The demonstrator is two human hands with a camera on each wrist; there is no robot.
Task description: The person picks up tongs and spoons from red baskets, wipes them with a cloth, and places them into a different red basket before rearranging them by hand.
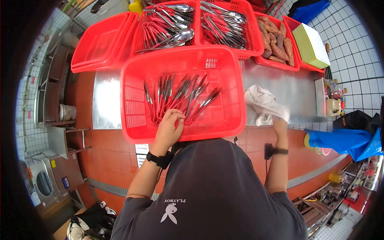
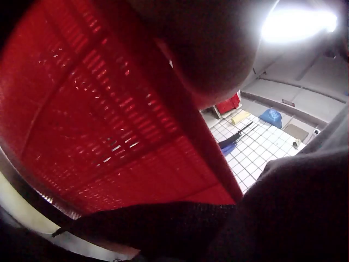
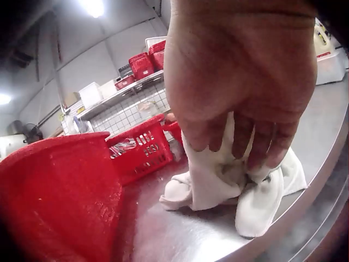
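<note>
Trays of red plastic (image 1: 100, 42), rectangular and nested in a stack, stand at the far left of the stainless-steel table (image 1: 302, 94). To their right is a rectangular, perforated red plastic basket (image 1: 137, 38) that contains red-handled tongs and shiny metal ladles.

In front of this basket is a large, deep, red plastic basket (image 1: 216, 135) with perforated side walls. Red-handled metal tongs with black tips (image 1: 167, 90) lie inside it, side by side in a loose row: handle ends toward the person, tips pointing away.

The left hand (image 1: 171, 125) reaches over the near rim of the large basket, beside the handle ends. Its fingers are bent; whether they pinch a handle cannot be determined. A black strap encircles the wrist.

Behind the large basket, to the right, a second perforated red basket (image 1: 254, 34) contains more red-handled tongs and metal utensils.

A crumpled white cloth (image 1: 260, 100) rests on the steel surface, just beside the right wall of the large basket. The right hand (image 3: 242, 76) is clamped on the cloth, fingers directed downward into its folds.

Farther back, a red container (image 1: 280, 66) holds brown, elongated food pieces. At far right is a stack of green-edged white boards (image 1: 312, 44).
</note>
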